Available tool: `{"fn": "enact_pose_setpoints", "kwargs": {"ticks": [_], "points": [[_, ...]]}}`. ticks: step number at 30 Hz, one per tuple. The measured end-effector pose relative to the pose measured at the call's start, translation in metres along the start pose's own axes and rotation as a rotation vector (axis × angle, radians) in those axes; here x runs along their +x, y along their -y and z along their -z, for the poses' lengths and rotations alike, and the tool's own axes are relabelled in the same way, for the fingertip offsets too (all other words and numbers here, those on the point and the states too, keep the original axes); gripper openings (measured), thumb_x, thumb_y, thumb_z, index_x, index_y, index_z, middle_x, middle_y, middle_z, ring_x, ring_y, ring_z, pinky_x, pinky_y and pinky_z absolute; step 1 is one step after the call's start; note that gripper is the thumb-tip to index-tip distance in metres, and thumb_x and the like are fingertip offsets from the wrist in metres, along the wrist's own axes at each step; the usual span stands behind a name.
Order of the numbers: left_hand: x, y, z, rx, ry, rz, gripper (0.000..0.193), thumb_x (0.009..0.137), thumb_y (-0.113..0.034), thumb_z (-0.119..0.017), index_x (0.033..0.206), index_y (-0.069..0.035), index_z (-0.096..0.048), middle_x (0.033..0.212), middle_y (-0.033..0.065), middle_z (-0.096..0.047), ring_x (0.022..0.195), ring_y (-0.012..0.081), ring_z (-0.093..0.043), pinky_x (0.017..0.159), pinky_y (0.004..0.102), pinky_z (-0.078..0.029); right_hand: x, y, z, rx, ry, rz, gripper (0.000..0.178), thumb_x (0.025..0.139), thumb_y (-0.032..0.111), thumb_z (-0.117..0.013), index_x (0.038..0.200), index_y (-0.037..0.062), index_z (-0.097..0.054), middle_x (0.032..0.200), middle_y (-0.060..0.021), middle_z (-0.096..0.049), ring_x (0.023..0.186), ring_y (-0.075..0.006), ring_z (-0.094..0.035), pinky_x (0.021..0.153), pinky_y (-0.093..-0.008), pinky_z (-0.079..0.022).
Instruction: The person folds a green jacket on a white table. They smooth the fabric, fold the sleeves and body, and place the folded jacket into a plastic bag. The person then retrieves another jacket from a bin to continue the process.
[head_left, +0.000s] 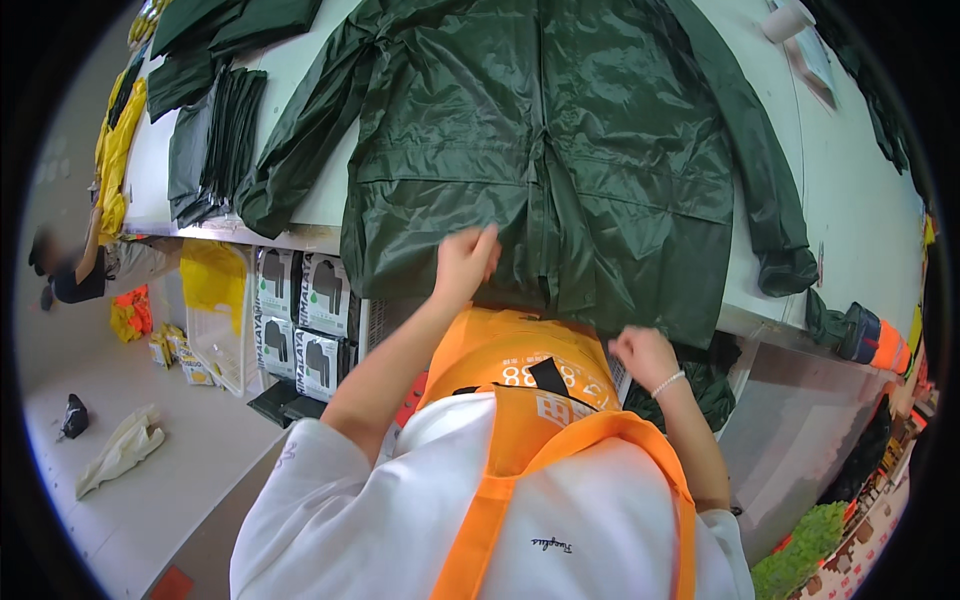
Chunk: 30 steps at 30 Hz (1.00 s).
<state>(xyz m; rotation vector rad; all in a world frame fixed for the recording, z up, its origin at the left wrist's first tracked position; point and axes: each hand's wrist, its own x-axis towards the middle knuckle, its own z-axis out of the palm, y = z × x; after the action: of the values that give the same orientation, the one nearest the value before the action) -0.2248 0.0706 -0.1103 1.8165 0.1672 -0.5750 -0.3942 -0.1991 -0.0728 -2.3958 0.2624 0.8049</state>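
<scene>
One green jacket (450, 110) in head view, spread across upper centre on white table (850, 195). Left hand (467, 264), mid-frame, fingers curled, overlaps jacket's lower part; right hand (646, 357), right of lower centre, loosely curled near hem. Cannot tell whether either grips cloth.

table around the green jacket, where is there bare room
The white table is bare right of the green jacket, beyond its right-hand sleeve and below the white cylinder. A narrow strip shows between the left-hand sleeve and the dark folded stack. Upper left is crowded with folded garments.
</scene>
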Motion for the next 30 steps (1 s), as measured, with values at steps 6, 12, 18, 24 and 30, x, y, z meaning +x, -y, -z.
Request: {"fn": "enact_pose_setpoints", "kwargs": {"ticks": [6, 12, 18, 24, 30], "points": [[-0.080, 0.074, 0.003, -0.332, 0.208, 0.598, 0.049, 0.088, -0.044, -0.059, 0.105, 0.002, -0.056, 0.098, 0.0123, -0.065, 0.092, 0.0176, -0.061, 0.077, 0.0319, -0.048, 0.057, 0.039, -0.021, 0.246, -0.405, 0.032, 0.025, 0.080, 0.025, -0.069, 0.078, 0.0034, -0.056, 0.065, -0.0111, -0.060, 0.061, -0.0293, -0.058, 0.057, -0.0376, -0.046], [-0.073, 0.078, -0.036, -1.187, 0.153, 0.552, 0.036, 0.085, -0.029, -0.066, 0.110, -0.006, -0.053, 0.115, 0.0085, -0.058, 0.107, 0.0219, -0.054, 0.097, 0.0367, -0.040, 0.071, 0.026, -0.037, 0.701, -0.374, 0.107, 0.019, 0.080, 0.009, -0.068, 0.078, 0.0033, -0.050, 0.062, -0.0011, -0.054, 0.056, -0.0080, -0.051, 0.052, -0.0258, -0.044], [-0.085, 0.057, -0.068, -1.074, 0.219, 0.474, 0.030, 0.080, -0.014, -0.070, 0.107, -0.004, -0.059, 0.105, 0.0098, -0.063, 0.099, 0.0225, -0.058, 0.090, 0.0378, -0.043, 0.053, 0.044, -0.031, 1.202, -0.220, 0.052, 0.015, 0.084, 0.006, -0.065, 0.091, 0.0041, -0.051, 0.072, 0.0014, -0.058, 0.062, -0.0046, -0.054, 0.054, -0.0220, -0.050], [-0.098, 0.020, -0.071, -0.779, 0.077, 0.312, 0.028, 0.075, -0.004, -0.073, 0.100, -0.001, -0.062, 0.097, 0.0084, -0.065, 0.091, 0.0186, -0.061, 0.076, 0.0341, -0.047, 0.053, 0.034, -0.039, 0.614, -0.656, 0.169, 0.029, 0.077, 0.009, -0.070, 0.101, 0.0044, -0.055, 0.086, -0.0053, -0.061, 0.079, -0.0175, -0.059, 0.069, -0.0316, -0.047], [-0.099, 0.011, -0.065, -0.718, 0.108, 0.251, 0.026, 0.076, -0.004, -0.072, 0.100, -0.003, -0.063, 0.097, 0.0059, -0.065, 0.089, 0.0158, -0.061, 0.075, 0.0310, -0.047, 0.022, 0.073, -0.033, 0.405, -0.717, 0.527, 0.019, 0.075, 0.007, -0.068, 0.094, 0.0060, -0.063, 0.090, -0.0075, -0.059, 0.089, -0.0261, -0.056, 0.076, -0.0357, -0.044]]}}
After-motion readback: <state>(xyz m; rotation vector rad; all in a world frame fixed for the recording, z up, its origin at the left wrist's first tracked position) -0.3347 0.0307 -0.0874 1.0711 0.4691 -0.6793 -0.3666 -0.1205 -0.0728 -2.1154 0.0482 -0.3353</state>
